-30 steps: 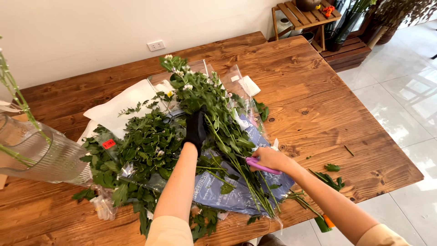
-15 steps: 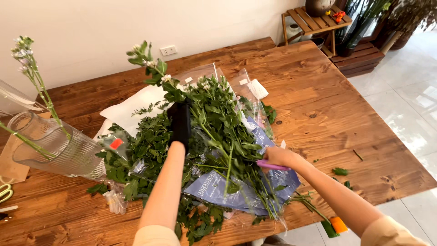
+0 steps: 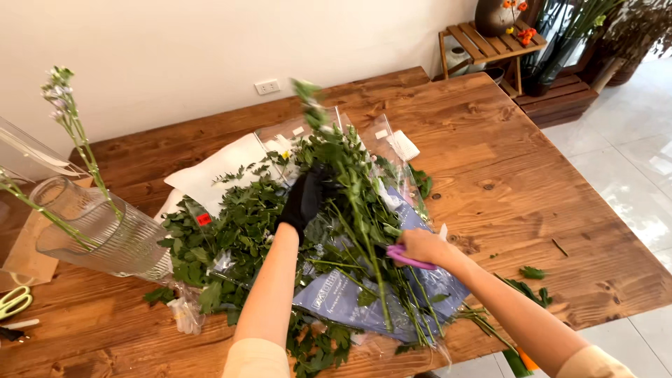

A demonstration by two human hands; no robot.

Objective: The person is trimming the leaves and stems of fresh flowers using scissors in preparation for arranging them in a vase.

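Observation:
My left hand (image 3: 302,199), in a black glove, grips a leafy green flower stem (image 3: 334,157) and holds its upper part raised above the pile. My right hand (image 3: 420,246) holds purple-handled scissors (image 3: 402,256) low on the bunch's stems (image 3: 381,280). A heap of green foliage and small white flowers (image 3: 238,238) lies on blue and clear plastic wrapping (image 3: 350,297) on the wooden table (image 3: 504,182). The scissor blades are hidden among the stems.
A ribbed glass vase (image 3: 98,234) with thin flower stems stands at the left. Green-handled scissors (image 3: 14,302) lie at the far left edge. Cut leaves (image 3: 532,273) lie right of the pile. A wooden stool (image 3: 497,42) and floor vases stand beyond the table.
My left hand has lifted the stem higher and toward the right, its tip now blurred with motion. My right hand with the scissors stays near the stem ends.

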